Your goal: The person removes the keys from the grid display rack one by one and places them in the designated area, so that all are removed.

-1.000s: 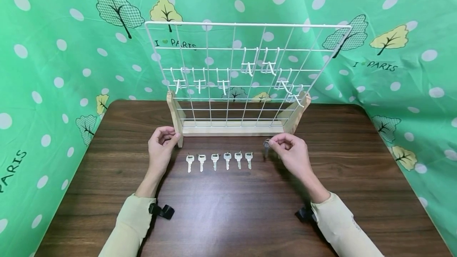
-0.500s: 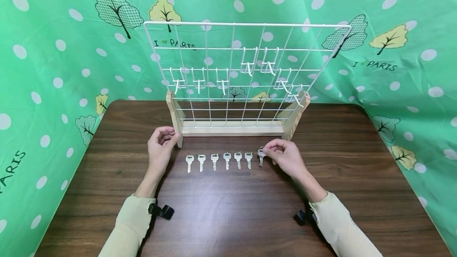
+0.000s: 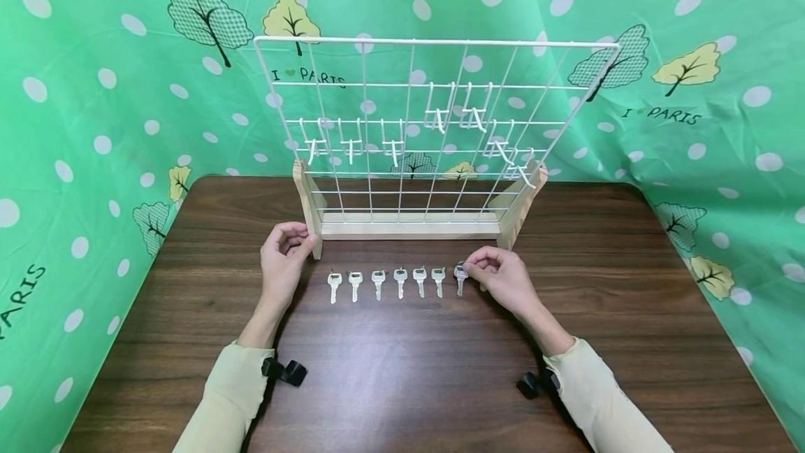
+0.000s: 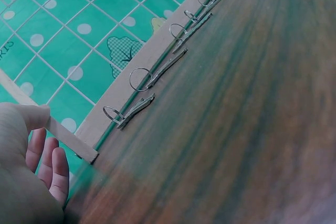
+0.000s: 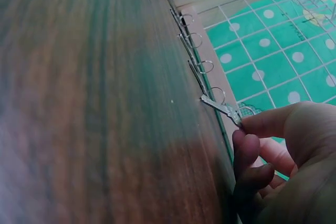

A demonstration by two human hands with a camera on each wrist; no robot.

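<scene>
My right hand [image 3: 503, 278] pinches a small silver key [image 3: 460, 284] by its head, at the right end of a row of several similar keys [image 3: 400, 286]. In the right wrist view the pinched key [image 5: 219, 106] tilts, its blade tip low at the tabletop; I cannot tell whether it touches. A metal ring is on its head, partly hidden by the fingers. My left hand [image 3: 283, 261] holds the front of the left wooden foot [image 3: 308, 208] of a white wire grid rack [image 3: 413, 42] between thumb and fingers.
White hooks [image 3: 393, 145] hang on the grid at differing heights. A wooden base bar [image 3: 409, 231] runs behind the keys, joined to a right wooden foot [image 3: 522, 205]. The brown tabletop [image 3: 390, 383] extends toward me; a green printed cloth [image 3: 94, 180] surrounds it.
My right hand has moved left and toward me with the key, bringing it down beside the row. In the last half second it has barely moved. My left hand stays at the wooden foot.
</scene>
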